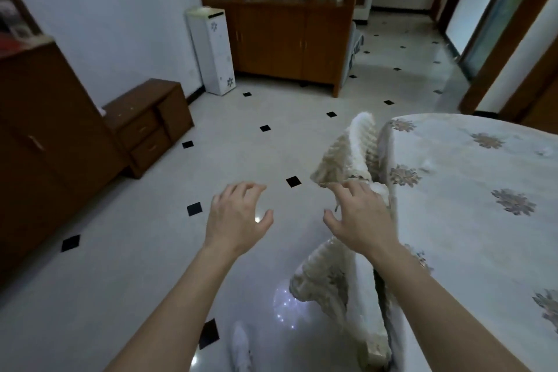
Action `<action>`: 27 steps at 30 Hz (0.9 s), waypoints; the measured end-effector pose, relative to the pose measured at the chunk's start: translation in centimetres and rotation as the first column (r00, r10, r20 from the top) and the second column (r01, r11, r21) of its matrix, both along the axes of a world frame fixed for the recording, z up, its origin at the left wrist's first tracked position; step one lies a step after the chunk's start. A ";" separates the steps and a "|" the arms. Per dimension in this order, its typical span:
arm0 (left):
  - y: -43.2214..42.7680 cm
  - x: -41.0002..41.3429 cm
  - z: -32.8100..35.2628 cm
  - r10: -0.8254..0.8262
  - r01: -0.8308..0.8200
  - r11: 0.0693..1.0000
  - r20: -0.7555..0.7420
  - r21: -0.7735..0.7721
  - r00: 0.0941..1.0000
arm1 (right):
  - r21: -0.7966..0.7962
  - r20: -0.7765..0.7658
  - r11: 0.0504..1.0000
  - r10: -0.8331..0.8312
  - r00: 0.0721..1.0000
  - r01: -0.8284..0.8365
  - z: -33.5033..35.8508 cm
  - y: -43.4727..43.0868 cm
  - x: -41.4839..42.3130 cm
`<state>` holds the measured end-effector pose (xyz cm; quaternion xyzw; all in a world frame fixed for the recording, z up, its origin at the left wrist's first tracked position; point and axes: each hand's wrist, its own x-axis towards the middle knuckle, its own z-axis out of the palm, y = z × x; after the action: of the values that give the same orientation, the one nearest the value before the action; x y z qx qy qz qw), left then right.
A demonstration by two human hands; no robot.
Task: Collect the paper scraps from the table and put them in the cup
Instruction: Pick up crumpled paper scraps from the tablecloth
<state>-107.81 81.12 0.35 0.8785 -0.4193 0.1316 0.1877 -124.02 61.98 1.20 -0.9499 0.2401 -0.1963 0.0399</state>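
Both forearms reach out from the bottom edge of the view, bare, over a pale tiled floor [151,266] set with small black diamond tiles. At 6 o'clock, just below my arms, a white shoe [241,347] shows, blurred.

My left hand [238,217] hangs over the floor near the centre, palm down, fingers spread and curled, holding nothing. My right hand [359,217] is just beside it toward 3 o'clock, also spread wide and empty, with its far fingers at the edge of a cream chair cover [347,157]; I cannot tell whether they touch it. A second chair with the same ribbed cream cover [329,287] stands under my right forearm.

At 3 o'clock the tabletop [471,238] fills the right side, draped in a pale cloth with grey-brown flower prints. Two small white bits lie on it near the far right edge, one around [546,149] and one around [428,164]; these may be paper scraps, but they are too blurred to be sure. I see no cup.

At 9 o'clock stands a dark wooden cabinet [45,145] with a low drawer unit [148,124] beside it. At 12 o'clock a wooden sideboard [290,39] stands against the wall, a white narrow appliance [214,51] to its left.
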 end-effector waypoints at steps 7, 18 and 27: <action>-3.2 12.9 -1.6 0.028 -0.028 1.000 -0.004 -0.003 1.000 | 0.012 0.073 1.000 0.016 0.997 -0.017 -1.1 -2.7 13.6; -11.8 30.5 -0.1 -0.102 0.102 0.995 -0.003 -0.001 0.995 | 0.016 0.048 0.994 -0.106 0.993 0.105 -0.3 -8.7 30.5; -23.0 38.6 -1.6 -0.213 0.213 0.977 -0.009 -0.002 0.977 | 0.033 -0.021 0.982 -0.187 0.982 0.188 -2.0 -18.4 38.0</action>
<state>-69.16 58.13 -1.27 0.8291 -0.5099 0.1067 0.2030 -86.02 43.54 -0.82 -0.9239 0.3323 -0.1865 0.0357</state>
